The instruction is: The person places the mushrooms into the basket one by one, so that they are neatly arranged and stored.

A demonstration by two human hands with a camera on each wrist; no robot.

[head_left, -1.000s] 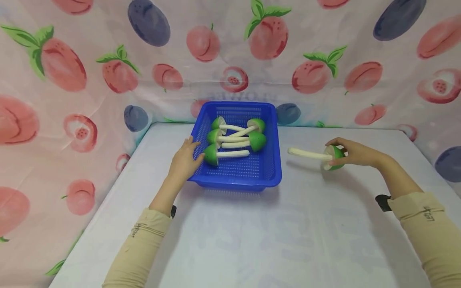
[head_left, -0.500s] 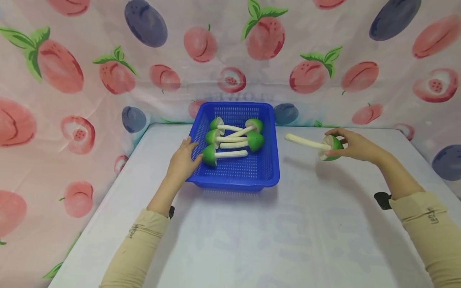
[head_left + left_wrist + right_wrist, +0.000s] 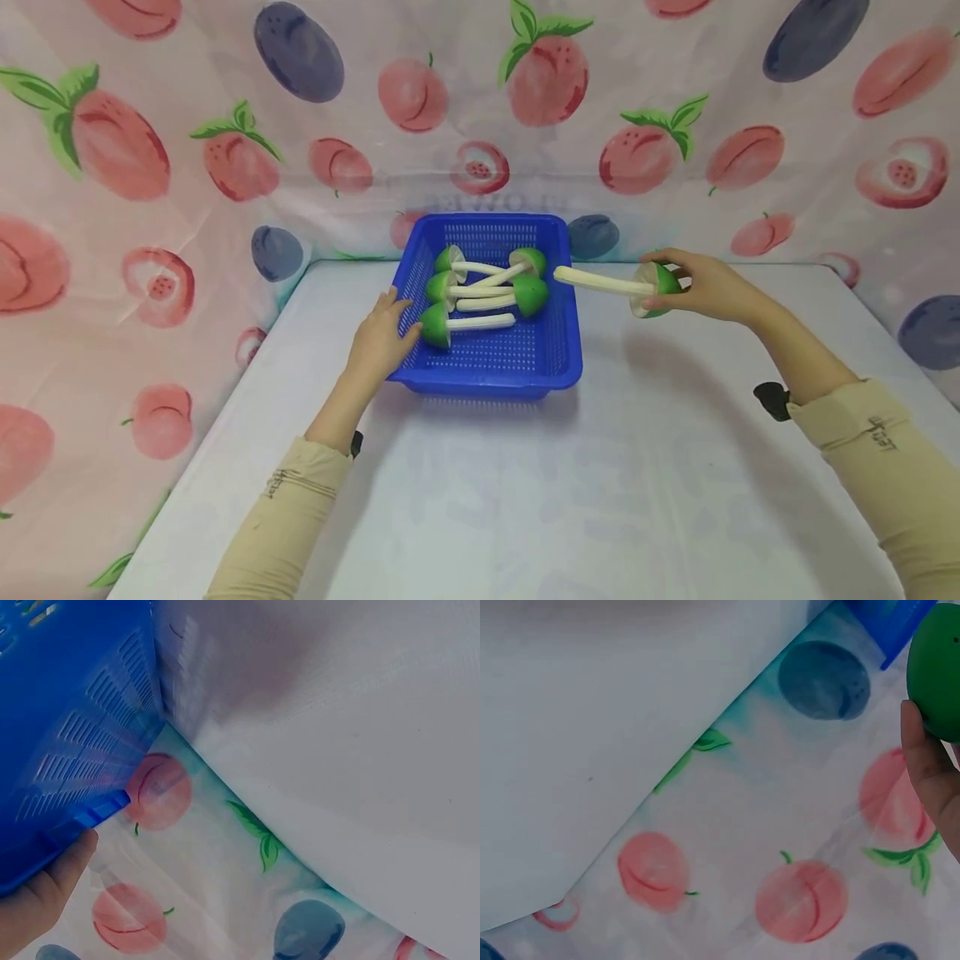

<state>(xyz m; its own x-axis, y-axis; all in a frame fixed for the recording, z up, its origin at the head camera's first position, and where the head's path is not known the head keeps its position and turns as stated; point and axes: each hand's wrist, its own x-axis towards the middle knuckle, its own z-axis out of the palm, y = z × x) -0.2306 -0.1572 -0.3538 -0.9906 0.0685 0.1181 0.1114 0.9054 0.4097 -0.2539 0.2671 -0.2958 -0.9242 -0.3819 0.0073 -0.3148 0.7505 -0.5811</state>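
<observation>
My right hand (image 3: 708, 286) pinches a toy mushroom by its green cap (image 3: 663, 289). Its pale stem (image 3: 603, 282) points left, the tip over the right rim of the blue basket (image 3: 487, 385). That green cap (image 3: 937, 671) also shows at the right edge of the right wrist view. On the basket's left rim, my left hand (image 3: 380, 337) grips the edge, thumb toward the inside; the left wrist view shows its fingers (image 3: 73, 864) against the blue rim (image 3: 90, 814). Several similar mushrooms lie in the basket, the nearest with its green cap (image 3: 435, 326) beside my left thumb.
The basket stands on a white-covered table (image 3: 525, 500), toward its back edge. Behind and to the left hangs a fruit-printed cloth (image 3: 420, 167). The held mushroom is above the table surface, its shadow (image 3: 660, 354) below.
My right hand has raised the mushroom and carried it left, so the stem now reaches the basket's right rim. The left hand stays on the basket rim.
</observation>
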